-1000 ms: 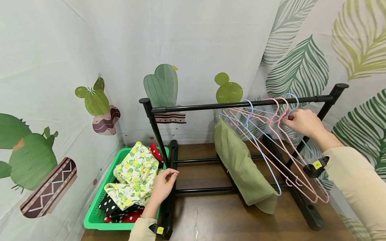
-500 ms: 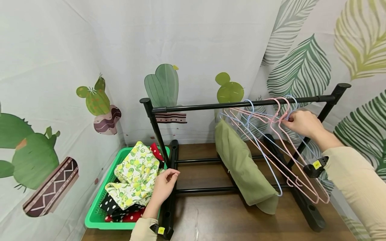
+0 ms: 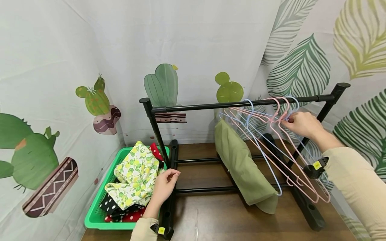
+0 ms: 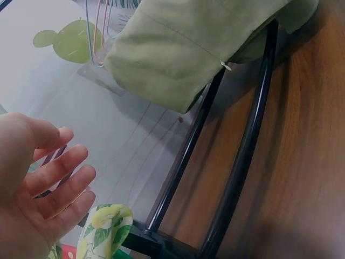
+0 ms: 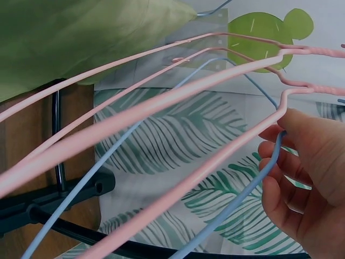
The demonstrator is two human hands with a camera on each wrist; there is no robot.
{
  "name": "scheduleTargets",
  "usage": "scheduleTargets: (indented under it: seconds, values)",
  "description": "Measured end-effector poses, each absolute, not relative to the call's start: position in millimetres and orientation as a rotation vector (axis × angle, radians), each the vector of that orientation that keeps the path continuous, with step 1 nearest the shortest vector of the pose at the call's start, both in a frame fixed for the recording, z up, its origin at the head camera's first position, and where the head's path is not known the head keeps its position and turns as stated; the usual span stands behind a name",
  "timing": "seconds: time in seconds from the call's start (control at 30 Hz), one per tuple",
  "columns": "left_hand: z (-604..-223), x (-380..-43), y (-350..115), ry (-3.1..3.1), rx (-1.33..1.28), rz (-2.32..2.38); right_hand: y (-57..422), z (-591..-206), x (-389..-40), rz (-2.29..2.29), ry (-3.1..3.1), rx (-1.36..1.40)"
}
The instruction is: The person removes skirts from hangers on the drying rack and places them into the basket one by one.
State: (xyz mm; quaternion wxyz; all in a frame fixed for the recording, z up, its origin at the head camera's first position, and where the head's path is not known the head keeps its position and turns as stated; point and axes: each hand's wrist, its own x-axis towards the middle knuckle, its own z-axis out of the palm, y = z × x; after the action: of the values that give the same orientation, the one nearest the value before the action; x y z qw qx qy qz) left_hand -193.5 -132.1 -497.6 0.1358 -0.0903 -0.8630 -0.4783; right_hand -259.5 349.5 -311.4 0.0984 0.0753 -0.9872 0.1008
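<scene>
At the right end of the black rack's top bar (image 3: 196, 107), my right hand (image 3: 304, 125) pinches a blue hanger (image 5: 215, 218) just below its hook, between thumb and fingers. Two pink hangers (image 5: 188, 181) hang right beside it on the left. Further left, an olive-green cloth (image 3: 241, 164) with a small zip pull (image 4: 225, 65) drapes over another blue hanger (image 3: 249, 115). My left hand (image 3: 164, 184) holds nothing, its fingers loosely bent, beside the rack's left post and the lemon-print cloth (image 3: 135, 174) in the basket.
The green basket (image 3: 90, 214) stands left of the rack, with black and red polka-dot cloths (image 3: 129, 216) under the lemon one. Two lower bars (image 3: 205, 190) join the rack's feet on the wooden table (image 3: 217, 217). Printed curtains (image 3: 196, 40) close off the back and sides.
The blue hanger in my right hand has come down slightly, its hook now sitting lower at the top bar. The left hand stays almost where it was.
</scene>
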Motion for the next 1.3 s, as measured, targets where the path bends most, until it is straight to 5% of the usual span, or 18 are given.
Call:
scheduleTargets:
  seconds: [1.3]
  values:
    - [-503, -197, -136, -2.485, -0.281, -1.421, 348, -307, -229, 0.279, -2.84, 0.228]
